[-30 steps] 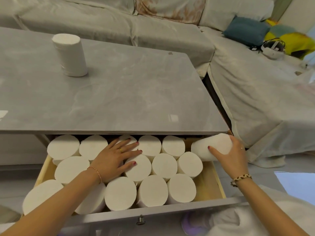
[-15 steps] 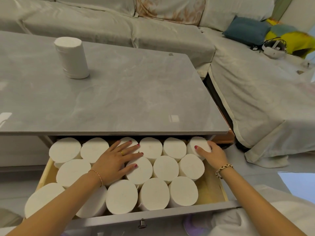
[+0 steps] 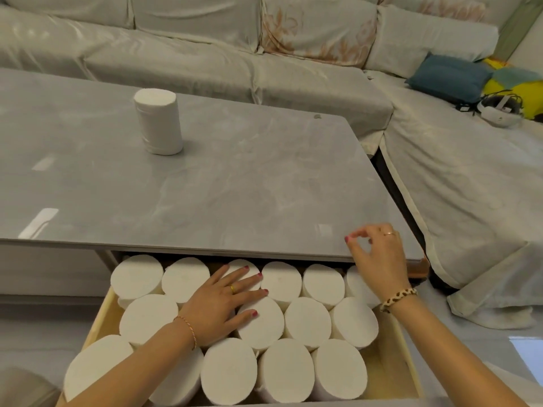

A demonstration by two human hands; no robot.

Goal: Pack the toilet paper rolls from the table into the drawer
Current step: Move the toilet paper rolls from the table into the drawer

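Observation:
One white toilet paper roll (image 3: 157, 124) stands upright on the grey table (image 3: 235, 186), far left of centre. The open wooden drawer (image 3: 393, 362) under the table's front edge holds several upright rolls (image 3: 305, 318) packed in rows. My left hand (image 3: 223, 304) lies flat with straight fingers on the tops of the middle rolls. My right hand (image 3: 376, 254) hovers over the table's front right edge, above the back right roll (image 3: 357, 284), fingers loosely curled and holding nothing.
A covered sectional sofa (image 3: 440, 171) wraps round the back and right of the table. A blue cushion (image 3: 446, 76), a yellow item and a white headset (image 3: 293, 110) lie at the far right. Bare drawer bottom shows along the right side.
My right hand set the tilted roll upright into the back right of the drawer, let go and rose above the table edge. My left hand stayed on the rolls.

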